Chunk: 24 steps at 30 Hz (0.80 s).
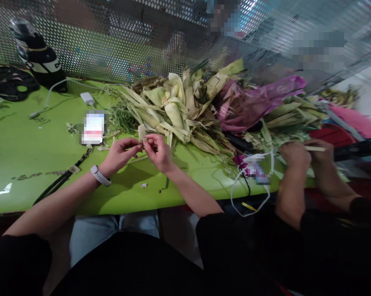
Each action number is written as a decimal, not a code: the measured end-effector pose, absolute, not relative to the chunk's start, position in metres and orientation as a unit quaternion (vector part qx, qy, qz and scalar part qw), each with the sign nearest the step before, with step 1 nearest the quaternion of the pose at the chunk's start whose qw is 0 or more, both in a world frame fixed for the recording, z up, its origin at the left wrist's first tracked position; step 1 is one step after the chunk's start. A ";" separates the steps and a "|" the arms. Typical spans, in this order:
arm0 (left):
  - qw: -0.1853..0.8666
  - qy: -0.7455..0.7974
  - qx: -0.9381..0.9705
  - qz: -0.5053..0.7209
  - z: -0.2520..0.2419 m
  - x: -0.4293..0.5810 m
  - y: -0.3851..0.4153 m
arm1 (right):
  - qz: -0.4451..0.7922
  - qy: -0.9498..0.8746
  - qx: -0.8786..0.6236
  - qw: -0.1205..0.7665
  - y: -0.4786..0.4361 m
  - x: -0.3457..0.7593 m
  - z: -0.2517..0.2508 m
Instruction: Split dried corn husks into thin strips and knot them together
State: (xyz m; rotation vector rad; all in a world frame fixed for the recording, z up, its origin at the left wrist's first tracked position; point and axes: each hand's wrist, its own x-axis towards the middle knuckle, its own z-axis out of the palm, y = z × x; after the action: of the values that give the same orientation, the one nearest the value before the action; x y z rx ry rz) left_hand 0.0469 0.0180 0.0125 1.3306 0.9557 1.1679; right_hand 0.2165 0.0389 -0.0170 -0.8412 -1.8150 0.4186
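Observation:
Over the green table (68,156), my left hand (122,155) and my right hand (158,153) meet at the fingertips. Between them stands a small pale strip of husk (141,133), pinched by the fingers of both. A white watch band (100,176) is round my left wrist. Just behind the hands lies a large heap of corn husks (176,111), with thin green shreds (123,117) at its left side. A tiny white scrap (144,186) rests on the table in front of my hands.
A lit phone (93,128), a charger (87,98) and a dark bottle (40,53) are at left. A purple bag (253,102) leans on the husks. White cables (235,197) hang over the front edge. At right, another person's hands (296,155) hold a pale strip. Perforated metal stands behind.

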 end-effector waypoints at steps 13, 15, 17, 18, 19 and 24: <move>0.722 0.347 0.318 0.507 0.009 0.044 0.023 | 0.112 -0.810 -0.261 0.513 0.043 0.225 0.000; 0.728 0.337 0.314 0.507 0.009 0.045 0.022 | 0.092 -0.817 -0.245 0.513 0.044 0.226 0.000; 0.735 0.330 0.312 0.503 0.010 0.046 0.021 | 0.075 -0.820 -0.241 0.514 0.045 0.226 -0.002; 0.739 0.327 0.308 0.501 0.011 0.046 0.021 | 0.068 -0.821 -0.243 0.512 0.046 0.226 -0.003; 0.743 0.325 0.304 0.500 0.012 0.047 0.020 | 0.061 -0.821 -0.249 0.510 0.046 0.225 -0.004; 0.751 0.324 0.284 0.500 0.014 0.048 0.018 | 0.066 -0.814 -0.286 0.501 0.047 0.224 -0.011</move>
State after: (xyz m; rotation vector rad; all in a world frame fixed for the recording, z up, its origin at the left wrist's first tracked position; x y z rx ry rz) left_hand 0.0483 0.0180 0.0143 0.6206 0.7079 1.0925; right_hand 0.2241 0.0466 -0.0115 -0.6905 -1.9676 0.1607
